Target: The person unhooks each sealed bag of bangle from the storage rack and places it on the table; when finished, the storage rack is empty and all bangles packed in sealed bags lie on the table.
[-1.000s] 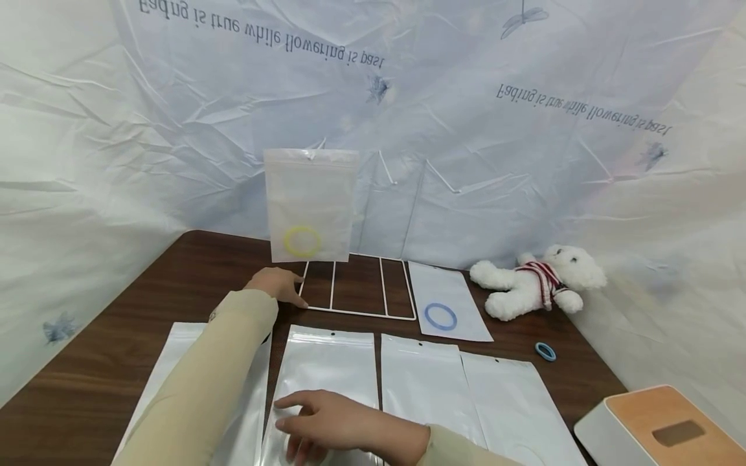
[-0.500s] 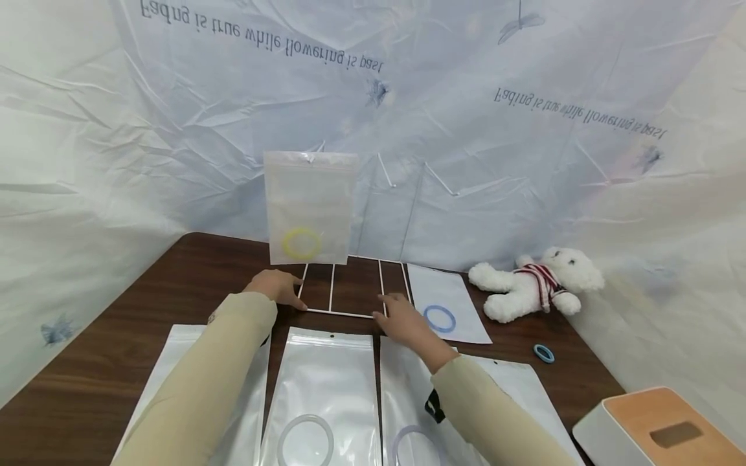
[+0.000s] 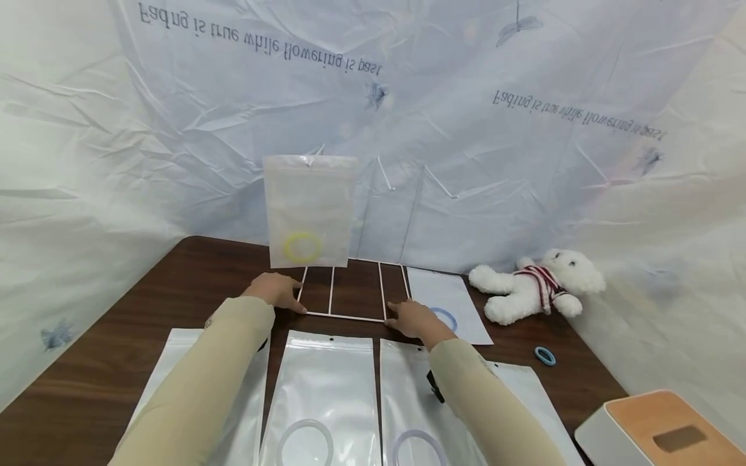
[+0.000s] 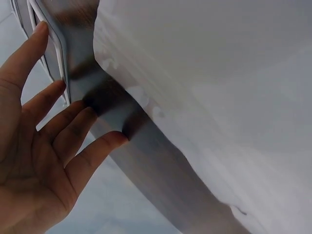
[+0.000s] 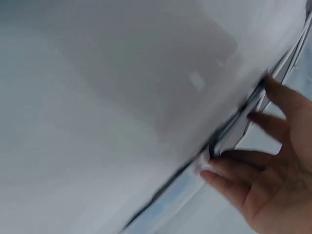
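Note:
A white wire rack (image 3: 350, 317) stands at the back of the table, with a zip bag (image 3: 309, 207) hanging from it that contains a yellow ring (image 3: 286, 248). My left hand (image 3: 271, 290) touches the rack's front left corner, its thumb and index finger against the wire and the other fingers spread. At the front right corner, my right hand (image 3: 415, 320) has its thumb and fingers extended beside the wire base. Right of the rack lies a flat bag (image 3: 440, 285) showing a blue ring (image 3: 452, 318), partly hidden by that hand.
Several silvery-white zip bags, such as this middle one (image 3: 329, 382), lie along the front, some showing rings. A white teddy bear (image 3: 513, 304) in a striped top, a small blue ring (image 3: 537, 353) and a white box (image 3: 606, 427) with an orange-tan top stand at the right.
My right hand has left the front bag, reached forward to the rack, then shifted slightly right to its front right corner. The left hand stays at the left corner.

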The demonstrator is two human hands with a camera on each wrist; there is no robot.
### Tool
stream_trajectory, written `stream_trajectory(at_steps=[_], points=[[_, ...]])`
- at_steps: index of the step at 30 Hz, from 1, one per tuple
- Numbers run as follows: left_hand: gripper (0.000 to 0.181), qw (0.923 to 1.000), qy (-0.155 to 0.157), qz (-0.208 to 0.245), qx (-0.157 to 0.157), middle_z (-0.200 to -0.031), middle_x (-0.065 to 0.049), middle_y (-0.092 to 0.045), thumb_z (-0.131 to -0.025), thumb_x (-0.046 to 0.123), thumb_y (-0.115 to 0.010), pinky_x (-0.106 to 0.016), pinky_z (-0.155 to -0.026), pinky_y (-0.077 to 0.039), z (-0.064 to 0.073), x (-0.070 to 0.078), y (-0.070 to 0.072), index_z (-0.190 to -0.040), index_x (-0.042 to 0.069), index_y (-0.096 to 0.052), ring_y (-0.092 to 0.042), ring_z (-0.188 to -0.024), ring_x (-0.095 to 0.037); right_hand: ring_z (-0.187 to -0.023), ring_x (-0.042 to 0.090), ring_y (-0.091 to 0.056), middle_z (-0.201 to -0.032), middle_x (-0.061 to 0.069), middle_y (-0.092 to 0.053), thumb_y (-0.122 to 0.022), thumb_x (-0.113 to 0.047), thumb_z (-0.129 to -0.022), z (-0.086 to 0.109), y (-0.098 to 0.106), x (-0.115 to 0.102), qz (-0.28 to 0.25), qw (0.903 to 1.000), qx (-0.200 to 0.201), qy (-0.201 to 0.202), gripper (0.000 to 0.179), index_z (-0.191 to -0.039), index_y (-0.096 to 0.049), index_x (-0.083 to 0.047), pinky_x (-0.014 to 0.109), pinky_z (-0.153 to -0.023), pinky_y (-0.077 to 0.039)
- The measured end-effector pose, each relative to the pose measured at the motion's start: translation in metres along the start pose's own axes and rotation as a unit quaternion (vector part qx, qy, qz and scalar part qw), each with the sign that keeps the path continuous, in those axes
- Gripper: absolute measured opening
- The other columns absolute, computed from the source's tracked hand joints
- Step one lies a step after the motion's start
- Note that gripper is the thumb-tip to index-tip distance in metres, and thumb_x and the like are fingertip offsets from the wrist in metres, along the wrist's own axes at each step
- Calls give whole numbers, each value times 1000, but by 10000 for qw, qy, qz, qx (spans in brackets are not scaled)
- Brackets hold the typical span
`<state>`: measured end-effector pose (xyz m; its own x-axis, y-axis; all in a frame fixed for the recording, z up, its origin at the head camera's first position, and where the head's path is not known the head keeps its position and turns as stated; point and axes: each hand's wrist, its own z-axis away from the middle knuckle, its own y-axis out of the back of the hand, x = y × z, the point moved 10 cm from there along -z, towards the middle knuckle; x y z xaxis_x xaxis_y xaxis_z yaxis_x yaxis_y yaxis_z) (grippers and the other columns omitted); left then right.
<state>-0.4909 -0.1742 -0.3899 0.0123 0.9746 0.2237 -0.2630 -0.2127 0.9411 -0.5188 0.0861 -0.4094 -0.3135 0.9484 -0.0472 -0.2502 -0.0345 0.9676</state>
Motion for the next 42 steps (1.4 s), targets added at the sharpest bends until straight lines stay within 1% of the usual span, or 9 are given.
stream_trajectory(at_steps=[7, 11, 13, 15, 18, 24, 26, 33, 42], points=[[76, 9996, -202, 160, -144, -147, -25, -45, -88, 53, -70, -61, -102, -39, -3, -7, -2, -148, 11, -49, -42, -131, -50, -126, 35, -55, -143, 11, -55, -58, -43, -100, -2, 3, -3, 109, 9997, -8, 216, 56, -150, -47, -20, 47, -95, -48], [69, 9917, -322, 1246, -28, -141, -29, -49, -91, 44, -70, -58, -99, -43, -6, -22, 0, -139, -3, -54, -47, -127, -49, -130, 34, -51, -144, 10, -54, -57, -43, -100, -1, 3, -2, 130, 9998, -7, 155, 55, -150, -47, -20, 48, -101, -45], [68, 9715, -148, 2364, 60, -140, -34, -44, -93, 32, -69, -56, -97, -46, -7, -36, 1, -138, -13, -46, -48, -126, -49, -132, 34, -50, -145, 10, -54, -57, -42, -101, 1, 4, -2, 114, 9999, -6, 88, 54, -149, -48, -20, 49, -103, -43], [74, 9388, 76, 3432, 273, -141, -38, -38, -94, 26, -69, -54, -96, -47, -6, -52, 4, -143, -17, -33, -47, -126, -49, -131, 34, -50, -144, 10, -54, -57, -40, -101, 3, 4, -3, 145, 9999, 0, 64, 53, -149, -48, -19, 49, -104, -43], [91, 8947, 158, 4379, 870, -152, -37, -22, -94, 27, -69, -59, -103, -39, -3, -69, 17, -155, -6, -10, -34, -136, -51, -130, 35, -51, -143, 11, -55, -58, -40, -100, 1, 3, -1, 176, 9998, 3, 33, 54, -149, -49, -19, 50, -103, -43], [85, 8618, -392, 4484, 2337, -157, -26, -27, -96, 39, -65, -60, -108, -33, 11, -66, 58, -159, 8, -18, -31, -142, -45, -130, 36, -50, -143, 12, -54, -56, -43, -101, 2, 2, -2, 207, 9998, 10, 30, 54, -150, -47, -21, 49, -100, -45], [80, 8603, -409, 4373, 2589, -152, -26, -35, -97, 39, -65, -58, -106, -36, 15, -62, 66, -157, 5, -24, -37, -138, -44, -129, 36, -51, -143, 12, -54, -55, -43, -101, 3, 2, -2, 236, 9997, -6, 28, 55, -150, -46, -22, 48, -98, -46], [47, 8804, -409, 3583, 3079, -119, -24, -57, -100, 38, -59, -52, -85, -47, 28, -48, 76, -125, -1, -53, -55, -108, -41, -131, 35, -50, -144, 11, -54, -54, -44, -101, 1, 2, -1, 380, 9993, 33, 38, 56, -151, -44, -22, 50, -101, -44], [40, 8537, -436, 3269, 4030, -104, -22, -60, -106, 39, -45, -46, -70, -43, 63, -49, 78, -117, 2, -56, -53, -83, -34, -133, 35, -48, -146, 13, -52, -54, -44, -101, 1, 1, 0, 301, 9995, 87, 16, 55, -152, -44, -23, 50, -101, -44]])
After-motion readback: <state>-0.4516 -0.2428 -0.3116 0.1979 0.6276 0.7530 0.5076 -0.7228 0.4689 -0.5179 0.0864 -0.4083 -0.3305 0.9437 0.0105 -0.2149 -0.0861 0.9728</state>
